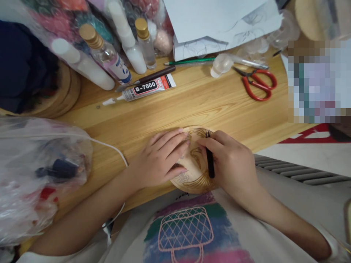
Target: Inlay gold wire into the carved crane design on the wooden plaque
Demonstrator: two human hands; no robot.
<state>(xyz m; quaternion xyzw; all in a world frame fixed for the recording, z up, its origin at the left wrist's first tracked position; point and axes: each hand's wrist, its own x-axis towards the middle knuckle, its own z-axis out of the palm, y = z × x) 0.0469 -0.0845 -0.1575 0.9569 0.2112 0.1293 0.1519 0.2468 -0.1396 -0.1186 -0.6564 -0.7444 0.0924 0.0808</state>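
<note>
A round, light wooden piece [195,171] with curved golden lines and faint drawn patterns lies at the table's front edge. My left hand [161,157] rests on its left side, palm down, fingers stretched out and slightly apart. On the right side of the piece, my right hand [229,157] grips a slim black tool [210,160] between thumb and fingers. The tool's forked upper end shows above the fingers. What lies under both palms is hidden.
On the wooden table [192,106] lie a B-7000 glue tube [145,89], red-handled scissors [260,84], a green pencil [192,61] and small bottles [109,60]. Paper sheets [219,22] are at the back; a plastic bag [41,175] and white cord [109,146] are left.
</note>
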